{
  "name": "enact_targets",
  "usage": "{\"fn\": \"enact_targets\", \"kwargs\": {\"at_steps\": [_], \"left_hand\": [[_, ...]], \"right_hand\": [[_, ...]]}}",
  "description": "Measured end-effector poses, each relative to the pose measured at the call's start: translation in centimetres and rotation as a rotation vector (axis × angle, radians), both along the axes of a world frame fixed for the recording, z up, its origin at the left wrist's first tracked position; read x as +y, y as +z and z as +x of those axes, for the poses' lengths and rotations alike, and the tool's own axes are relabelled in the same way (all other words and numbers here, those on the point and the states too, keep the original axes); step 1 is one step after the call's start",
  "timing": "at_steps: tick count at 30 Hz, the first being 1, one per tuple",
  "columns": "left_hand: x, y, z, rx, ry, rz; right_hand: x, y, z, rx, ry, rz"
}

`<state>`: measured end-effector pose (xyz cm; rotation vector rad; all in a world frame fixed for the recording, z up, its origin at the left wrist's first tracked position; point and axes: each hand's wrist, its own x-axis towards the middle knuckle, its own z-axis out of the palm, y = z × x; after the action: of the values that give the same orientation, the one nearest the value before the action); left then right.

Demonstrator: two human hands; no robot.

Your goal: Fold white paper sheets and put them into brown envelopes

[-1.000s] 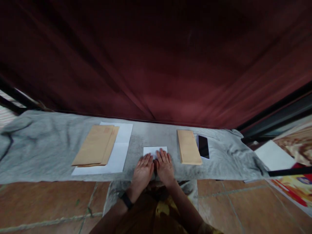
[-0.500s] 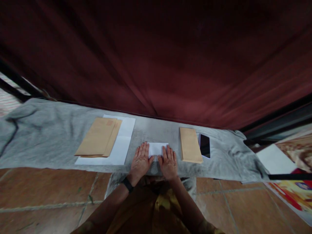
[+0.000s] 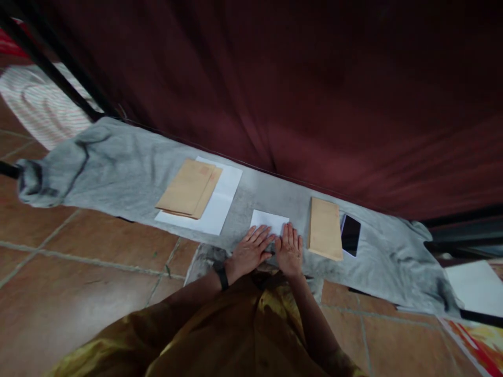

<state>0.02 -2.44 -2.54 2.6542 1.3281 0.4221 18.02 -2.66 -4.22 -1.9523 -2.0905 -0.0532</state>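
Observation:
A small white folded paper (image 3: pixel 269 220) lies on the grey cloth in front of me, its near edge covered by my fingers. My left hand (image 3: pixel 251 252) rests flat on the paper's near left part, fingers stretched out; a dark band circles that wrist. My right hand (image 3: pixel 290 251) lies flat at the near right corner, fingers extended and pressing down. Neither hand grips anything. To the right lies a brown envelope stack (image 3: pixel 325 229). On the left, several brown envelopes (image 3: pixel 186 188) lie on top of larger white sheets (image 3: pixel 226 201).
A phone (image 3: pixel 351 235) sits beside the right envelopes. The narrow surface is draped with a grey cloth (image 3: pixel 129 173). A dark red curtain (image 3: pixel 294 104) hangs along its far edge. Tiled floor (image 3: pixel 106 283) shows on the near side; a white board (image 3: pixel 477 285) is at far right.
The view has tilted and shifted. My left hand has moved from the paper's left edge to its near edge, angled inward; my right hand has slid to the near right corner.

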Motion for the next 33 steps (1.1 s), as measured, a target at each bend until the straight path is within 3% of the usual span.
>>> {"fn": "enact_targets", "kwargs": {"at_steps": [8, 17, 26, 30, 33], "left_hand": [[0.0, 0.3, -1.6, 0.002, -0.071, -0.036], [0.0, 0.2, -1.6, 0.001, -0.075, -0.024], [-0.3, 0.1, -1.0, 0.070, -0.051, 0.010], [-0.4, 0.2, -1.0, 0.081, -0.042, 0.005], [-0.4, -0.1, -1.0, 0.076, -0.038, -0.002]], "right_hand": [[-0.1, 0.2, 0.7, -0.014, 0.020, -0.023], [0.0, -0.2, 2.1, 0.062, 0.025, 0.034], [2.5, 2.6, 1.5, 0.116, -0.179, -0.171], [3.7, 3.0, 1.6, 0.202, -0.256, -0.249], [4.3, 2.9, 1.9, 0.294, -0.231, -0.248]]}}
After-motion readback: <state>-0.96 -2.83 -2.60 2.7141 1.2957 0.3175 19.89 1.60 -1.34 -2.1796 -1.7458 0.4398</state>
